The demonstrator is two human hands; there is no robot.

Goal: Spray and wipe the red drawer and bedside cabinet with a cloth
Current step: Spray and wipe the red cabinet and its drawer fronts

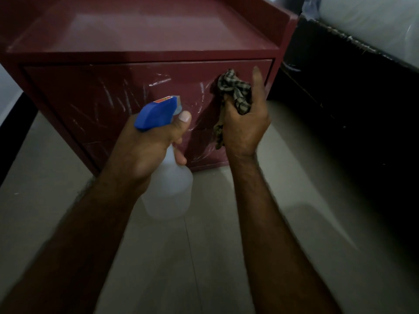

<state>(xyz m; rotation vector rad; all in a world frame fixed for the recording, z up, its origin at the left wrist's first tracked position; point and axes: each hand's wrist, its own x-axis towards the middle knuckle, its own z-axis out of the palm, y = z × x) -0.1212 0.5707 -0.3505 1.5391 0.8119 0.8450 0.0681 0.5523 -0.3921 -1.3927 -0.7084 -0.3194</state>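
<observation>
The red bedside cabinet [145, 30] fills the upper left and centre of the frame, its top a shallow tray with raised edges. Below it the drawer front [90, 98] faces the camera, crossed by pale streaks and smears.

The left hand [145, 146], at centre frame, grips the neck of a translucent spray bottle [169, 191]. Its fingers are curled round the neck and its thumb stands up beside the blue spray head [156, 113], which points toward the drawer front. The bottle's body hangs below the fist.

The right hand [244, 128], just right of centre, clutches a bunched checked cloth [235, 91] at the right part of the drawer front. Its fingers are curled into the fabric, with one finger straight and pointing up. A tail of the cloth dangles beside the wrist. The cloth seems to touch the drawer front, though the dim, blurred view leaves that unsure.

Pale floor tiles [204, 245] run across the lower frame. A dark bed frame [340, 98] stands at the right, with a white mattress [374, 23] in the upper right corner
</observation>
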